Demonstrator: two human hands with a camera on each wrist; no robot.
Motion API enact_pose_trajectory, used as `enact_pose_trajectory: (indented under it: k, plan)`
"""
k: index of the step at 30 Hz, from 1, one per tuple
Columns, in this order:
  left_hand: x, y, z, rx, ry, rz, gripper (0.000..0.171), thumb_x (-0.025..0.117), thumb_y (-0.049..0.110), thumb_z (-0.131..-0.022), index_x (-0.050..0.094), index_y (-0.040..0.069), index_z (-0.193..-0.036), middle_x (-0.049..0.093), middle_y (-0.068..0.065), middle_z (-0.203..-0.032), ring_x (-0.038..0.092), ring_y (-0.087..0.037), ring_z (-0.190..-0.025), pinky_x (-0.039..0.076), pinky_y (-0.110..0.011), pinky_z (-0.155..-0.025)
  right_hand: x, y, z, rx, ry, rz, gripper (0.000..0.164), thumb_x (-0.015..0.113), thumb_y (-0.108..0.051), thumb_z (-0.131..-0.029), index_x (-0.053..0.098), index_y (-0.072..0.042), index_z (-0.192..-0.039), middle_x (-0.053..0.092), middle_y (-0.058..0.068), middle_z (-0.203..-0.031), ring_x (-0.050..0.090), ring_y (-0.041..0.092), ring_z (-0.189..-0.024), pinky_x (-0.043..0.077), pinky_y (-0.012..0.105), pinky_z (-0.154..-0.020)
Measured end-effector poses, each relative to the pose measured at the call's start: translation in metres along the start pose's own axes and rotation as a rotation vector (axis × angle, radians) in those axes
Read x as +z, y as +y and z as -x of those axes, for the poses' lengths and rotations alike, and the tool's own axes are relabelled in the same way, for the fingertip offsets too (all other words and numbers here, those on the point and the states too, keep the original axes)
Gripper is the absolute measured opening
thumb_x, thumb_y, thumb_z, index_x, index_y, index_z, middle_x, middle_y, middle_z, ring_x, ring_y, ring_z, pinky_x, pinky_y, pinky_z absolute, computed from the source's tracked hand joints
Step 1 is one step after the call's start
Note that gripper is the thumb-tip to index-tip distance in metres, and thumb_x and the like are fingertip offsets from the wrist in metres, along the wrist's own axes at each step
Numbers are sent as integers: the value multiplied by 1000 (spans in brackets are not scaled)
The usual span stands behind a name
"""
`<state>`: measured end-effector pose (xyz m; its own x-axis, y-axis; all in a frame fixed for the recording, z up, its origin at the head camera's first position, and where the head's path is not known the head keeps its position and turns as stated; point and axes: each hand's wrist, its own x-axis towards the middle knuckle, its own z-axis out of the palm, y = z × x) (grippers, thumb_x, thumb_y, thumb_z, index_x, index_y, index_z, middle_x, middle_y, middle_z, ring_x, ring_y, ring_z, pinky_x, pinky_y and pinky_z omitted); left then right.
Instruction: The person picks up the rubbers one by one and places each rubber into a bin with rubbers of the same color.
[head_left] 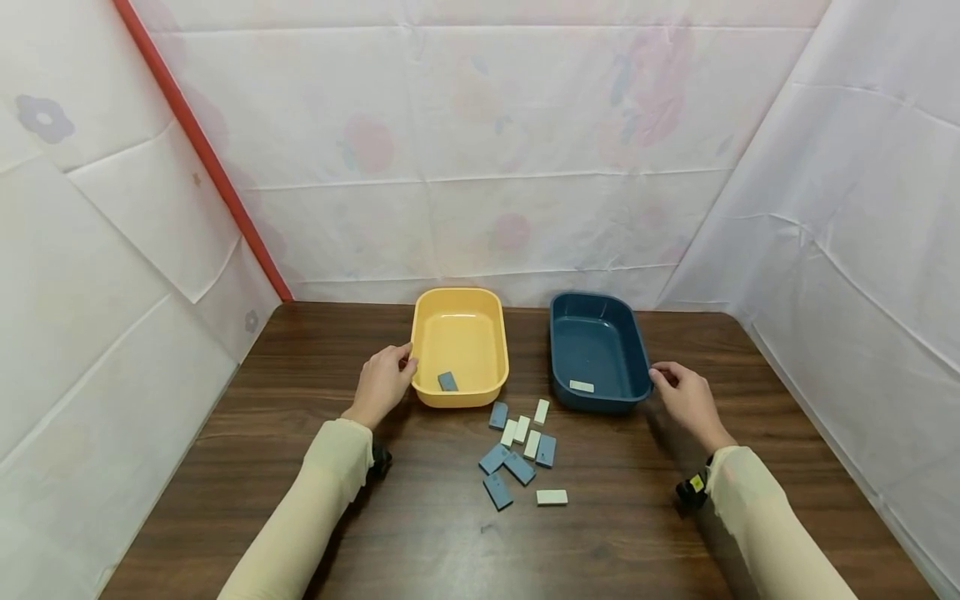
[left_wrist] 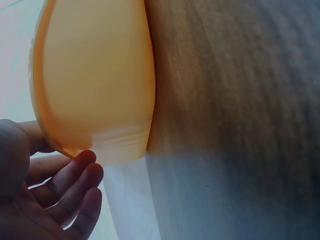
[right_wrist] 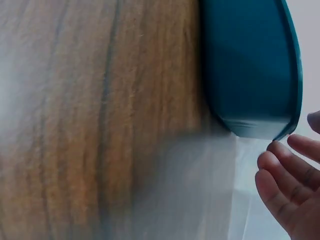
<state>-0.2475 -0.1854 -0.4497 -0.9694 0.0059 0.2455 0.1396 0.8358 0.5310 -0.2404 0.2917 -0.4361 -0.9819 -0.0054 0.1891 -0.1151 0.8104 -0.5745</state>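
Note:
My left hand (head_left: pixel 384 383) is at the left side of a yellow tray (head_left: pixel 500 333), its thumb and fingers pinching the rim. In the left wrist view the thumb lies over the rim, with the other fingers bent loosely below. A dark blue tray (head_left: pixel 557 350) stands to the right. At its right front rim, my right hand (head_left: pixel 686 404) has its fingertips (right_wrist: pixel 270 159) touching the edge, the thumb apart from it. One blue-grey block (head_left: pixel 447 382) lies inside the yellow tray. The blue tray has one pale block (head_left: pixel 581 386) in it.
Between and in front of the trays, several loose blue-grey blocks (head_left: pixel 519 468) and pale blocks (head_left: pixel 552 497) are scattered on the dark wooden table (head_left: pixel 420 533). White patterned cloth (head_left: pixel 465 150) hangs behind the table and at both sides.

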Motion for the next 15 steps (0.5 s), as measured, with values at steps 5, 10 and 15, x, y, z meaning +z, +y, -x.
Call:
enact_pose_trajectory:
  k: [5,10,15]
  plan:
    - [1,0,0,3,21,11,39,58,18,-96,61,-1,-130,69,-17,-104,65,-29,-88,53,-44,-77,-2,-13,-3,-19,55,-2,35,51,-27,-102,66,1,-117,69,18,-98,60,25,-83,46,32,-69]
    - [4,-1,0,12,36,11,38,58,17,-96,62,-1,-129,70,-18,-104,65,-29,-87,52,-44,-76,1,-35,-6,-88,55,-4,31,57,-22,-98,66,1,-117,68,18,-97,61,27,-85,47,36,-73]
    - [5,-1,0,6,41,8,38,57,17,-96,62,-1,-129,70,-18,-105,65,-29,-87,52,-43,-76,7,-61,-6,-177,7,24,30,61,-21,-96,66,0,-117,66,15,-96,60,26,-84,51,41,-74]
